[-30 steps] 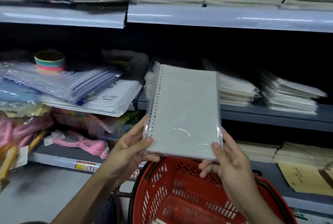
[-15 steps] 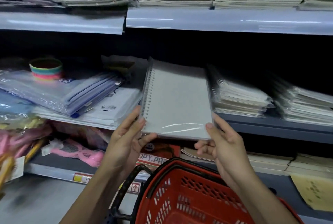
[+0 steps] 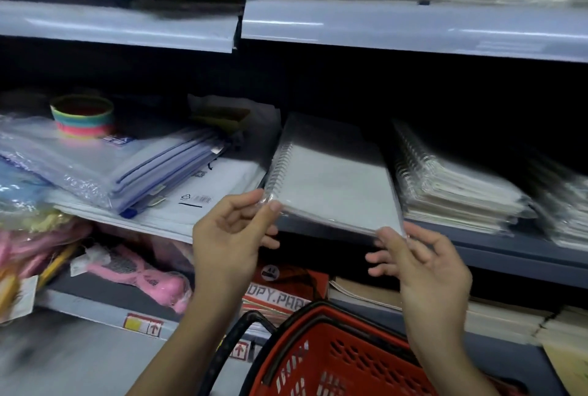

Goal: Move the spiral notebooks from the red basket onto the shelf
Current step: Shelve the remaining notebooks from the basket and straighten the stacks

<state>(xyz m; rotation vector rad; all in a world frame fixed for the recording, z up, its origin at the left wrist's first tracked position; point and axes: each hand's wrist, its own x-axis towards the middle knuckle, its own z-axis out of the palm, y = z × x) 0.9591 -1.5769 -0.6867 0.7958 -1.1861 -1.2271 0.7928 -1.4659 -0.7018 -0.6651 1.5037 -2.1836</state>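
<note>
We see the shelf (image 3: 477, 246) carrying the wrapped spiral notebook (image 3: 334, 179), which lies flat just left of a stack of notebooks (image 3: 451, 185). Below the shelf sits the red basket (image 3: 334, 360). The left hand (image 3: 232, 236) pinches the notebook's near left corner. The right hand (image 3: 426, 265) touches the near right corner, fingers seemingly loosened; blur hides the contact.

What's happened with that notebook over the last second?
The notebook went from held up above the red basket to lying forward on the shelf. The left hand still pinches its near corner; the right hand has loosened to fingertips. The neighbouring stack stayed put.
</note>
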